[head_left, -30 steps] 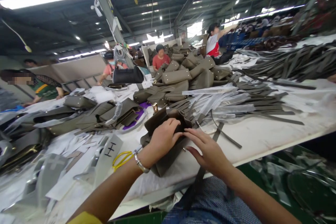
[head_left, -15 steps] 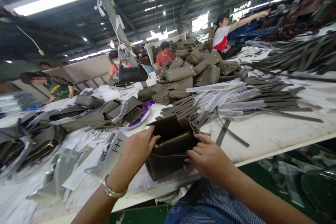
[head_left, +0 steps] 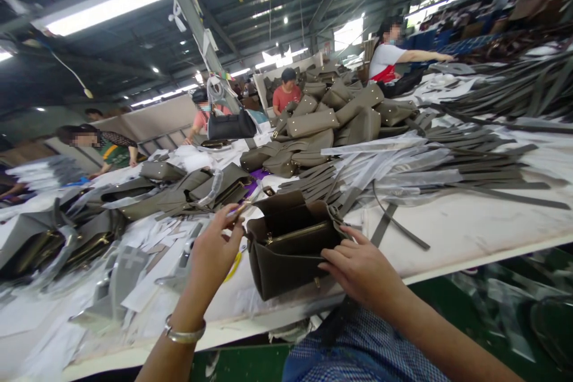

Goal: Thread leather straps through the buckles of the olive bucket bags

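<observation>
An open dark olive handbag (head_left: 286, 277) stands on the table in front of me, its top flap raised and a gold zipper showing inside. My right hand (head_left: 358, 265) grips the front right edge of the bag, thumb and fingers closed on it. Just off the bag's left side is my left hand (head_left: 212, 250), fingers pinched together. A thin, pale-gold piece sticks out at its fingertips, too small to name. Under that hand, a yellow loop (head_left: 233, 267) lies partly hidden on the table.
More olive handbags (head_left: 311, 124) are heaped behind. Loose straps (head_left: 483, 167) and plastic-wrapped pieces spread to the right. Grey, plastic-wrapped parts (head_left: 120, 274) and paper scraps lie left. Several co-workers sit or stand across the white table (head_left: 452, 239); one person (head_left: 389, 59) reaches right.
My left hand has left the bag's left edge and moved left, now pinching a thin piece. My right hand keeps its hold on the bag. A co-worker's outstretched arm has lowered.
</observation>
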Demonstrator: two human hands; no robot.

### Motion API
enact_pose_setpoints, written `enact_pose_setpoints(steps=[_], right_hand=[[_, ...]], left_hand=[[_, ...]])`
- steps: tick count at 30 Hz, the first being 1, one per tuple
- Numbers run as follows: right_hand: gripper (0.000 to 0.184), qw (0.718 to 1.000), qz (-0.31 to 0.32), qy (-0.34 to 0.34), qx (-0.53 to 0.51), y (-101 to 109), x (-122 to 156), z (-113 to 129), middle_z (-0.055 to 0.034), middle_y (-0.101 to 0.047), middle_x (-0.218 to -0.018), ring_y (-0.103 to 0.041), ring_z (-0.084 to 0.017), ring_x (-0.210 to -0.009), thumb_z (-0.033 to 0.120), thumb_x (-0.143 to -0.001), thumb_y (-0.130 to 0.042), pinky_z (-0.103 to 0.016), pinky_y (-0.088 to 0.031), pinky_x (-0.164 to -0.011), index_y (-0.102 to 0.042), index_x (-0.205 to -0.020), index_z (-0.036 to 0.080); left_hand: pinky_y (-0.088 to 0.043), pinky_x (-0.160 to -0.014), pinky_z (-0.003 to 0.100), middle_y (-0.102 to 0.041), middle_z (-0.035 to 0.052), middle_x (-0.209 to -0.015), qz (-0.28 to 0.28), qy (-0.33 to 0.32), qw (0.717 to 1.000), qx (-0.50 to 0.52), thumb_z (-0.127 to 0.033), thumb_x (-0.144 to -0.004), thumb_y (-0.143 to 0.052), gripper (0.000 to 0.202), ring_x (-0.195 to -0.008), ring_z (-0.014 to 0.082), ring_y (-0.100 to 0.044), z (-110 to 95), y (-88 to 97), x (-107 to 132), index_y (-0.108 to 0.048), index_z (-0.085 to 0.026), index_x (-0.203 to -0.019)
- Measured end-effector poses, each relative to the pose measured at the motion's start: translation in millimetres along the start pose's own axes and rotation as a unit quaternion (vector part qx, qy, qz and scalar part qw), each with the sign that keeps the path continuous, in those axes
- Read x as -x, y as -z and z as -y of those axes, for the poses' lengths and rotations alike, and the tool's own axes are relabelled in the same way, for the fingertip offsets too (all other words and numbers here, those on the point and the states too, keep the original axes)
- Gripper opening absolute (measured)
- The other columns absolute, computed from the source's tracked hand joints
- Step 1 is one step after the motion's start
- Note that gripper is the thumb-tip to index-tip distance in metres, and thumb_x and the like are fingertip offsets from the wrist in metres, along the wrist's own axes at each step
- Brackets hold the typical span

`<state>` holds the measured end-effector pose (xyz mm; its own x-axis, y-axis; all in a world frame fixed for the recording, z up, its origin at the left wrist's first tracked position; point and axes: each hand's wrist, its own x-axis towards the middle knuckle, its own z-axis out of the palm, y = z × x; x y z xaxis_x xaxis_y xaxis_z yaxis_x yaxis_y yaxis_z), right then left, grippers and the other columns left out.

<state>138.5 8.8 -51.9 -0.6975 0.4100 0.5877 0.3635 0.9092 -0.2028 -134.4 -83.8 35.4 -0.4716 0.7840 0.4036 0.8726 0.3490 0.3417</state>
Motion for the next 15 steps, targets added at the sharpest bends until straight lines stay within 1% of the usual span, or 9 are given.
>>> enact_pose_setpoints(steps=[1, 3, 5, 7, 8, 9, 10, 12, 15], right_hand=[[0.013, 1.0, -0.004, 0.0, -0.004, 0, 0, 0, 0.0004, -0.064, -0.066, -0.058, -0.017, -0.067, 0.024, -0.093, -0.056, -0.045, -0.033, -0.108, -0.066, -0.086, 0.02], [0.014, 1.0, -0.008, 0.003, -0.008, 0, -1, 1, 0.0001, -0.063, -0.066, -0.058, -0.017, -0.067, 0.023, -0.094, -0.055, -0.045, -0.033, -0.108, -0.066, -0.085, 0.02], [0.015, 1.0, -0.008, 0.005, -0.009, 1, -1, 2, 0.0001, -0.062, -0.065, -0.057, -0.017, -0.067, 0.022, -0.094, -0.054, -0.046, -0.033, -0.109, -0.065, -0.084, 0.02], [0.016, 1.0, -0.003, 0.01, -0.015, 1, -1, 4, 0.0003, -0.062, -0.064, -0.057, -0.016, -0.067, 0.022, -0.093, -0.054, -0.047, -0.032, -0.109, -0.065, -0.081, 0.021], [0.016, 1.0, 0.001, 0.012, -0.02, 1, -1, 5, 0.0003, -0.062, -0.065, -0.057, -0.016, -0.068, 0.021, -0.093, -0.054, -0.047, -0.031, -0.11, -0.065, -0.081, 0.021], [0.014, 0.999, 0.004, 0.017, -0.029, 0, -1, 6, 0.0004, -0.063, -0.067, -0.058, -0.016, -0.069, 0.02, -0.092, -0.055, -0.048, -0.029, -0.111, -0.065, -0.082, 0.021], [0.012, 0.999, 0.006, 0.022, -0.039, 0, 0, 7, 0.0005, -0.065, -0.07, -0.059, -0.016, -0.071, 0.019, -0.092, -0.056, -0.049, -0.027, -0.112, -0.065, -0.084, 0.021], [0.012, 0.998, -0.001, 0.033, -0.058, -2, 1, 8, 0.0006, -0.068, -0.076, -0.06, -0.016, -0.075, 0.017, -0.092, -0.055, -0.051, -0.02, -0.115, -0.065, -0.09, 0.022], [0.016, 0.995, -0.027, 0.048, -0.08, -4, 3, 9, -0.0001, -0.072, -0.088, -0.062, -0.015, -0.085, 0.015, -0.095, -0.052, -0.05, -0.014, -0.118, -0.065, -0.098, 0.023]], left_hand=[[-0.053, -0.069, 0.03, -0.072, 0.005, -0.103, -0.015, 0.053, 0.995, 0.079, -0.037, -0.09, -0.051, 0.04, -0.069, 0.0175, -0.068, 9, -4.6, 2, -0.055, -0.024, -0.128], [-0.056, -0.072, 0.032, -0.068, 0.0095, -0.117, -0.044, 0.153, 0.963, 0.217, -0.036, -0.089, -0.05, 0.051, -0.081, 0.0194, -0.07, 28, -13.7, 5, -0.045, -0.02, -0.138], [-0.056, -0.085, 0.038, -0.056, 0.0158, -0.136, -0.103, 0.198, 0.941, 0.253, -0.035, -0.085, -0.056, 0.073, -0.105, 0.0247, -0.066, 42, -18.5, 5, -0.025, -0.018, -0.15], [-0.043, -0.106, 0.047, -0.038, 0.0189, -0.151, -0.178, 0.152, 0.958, 0.165, -0.035, -0.081, -0.066, 0.093, -0.13, 0.0308, -0.049, 45, -16.6, 0, -0.012, -0.017, -0.154], [-0.033, -0.114, 0.049, -0.034, 0.0176, -0.154, -0.193, 0.101, 0.97, 0.104, -0.036, -0.081, -0.067, 0.091, -0.136, 0.0323, -0.041, 41, -13.6, -5, -0.016, -0.018, -0.154], [-0.025, -0.117, 0.05, -0.035, 0.015, -0.154, -0.178, 0.041, 0.982, 0.057, -0.038, -0.084, -0.064, 0.081, -0.139, 0.0324, -0.037, 35, -9.9, -10, -0.025, -0.019, -0.152], [-0.023, -0.119, 0.05, -0.041, 0.0122, -0.151, -0.132, -0.013, 0.99, 0.035, -0.04, -0.089, -0.058, 0.067, -0.139, 0.0315, -0.038, 26, -6.5, -17, -0.036, -0.02, -0.148], [-0.029, -0.117, 0.046, -0.054, 0.0083, -0.142, 0.02, -0.098, 0.993, 0.06, -0.044, -0.097, -0.043, 0.049, -0.133, 0.0276, -0.047, 4, -2.7, -32, -0.052, -0.02, -0.138], [-0.035, -0.113, 0.038, -0.055, 0.0062, -0.142, 0.246, -0.181, 0.945, 0.116, -0.05, -0.099, -0.034, 0.054, -0.131, 0.0239, -0.05, -26, -9.4, -49, -0.051, -0.02, -0.14]])
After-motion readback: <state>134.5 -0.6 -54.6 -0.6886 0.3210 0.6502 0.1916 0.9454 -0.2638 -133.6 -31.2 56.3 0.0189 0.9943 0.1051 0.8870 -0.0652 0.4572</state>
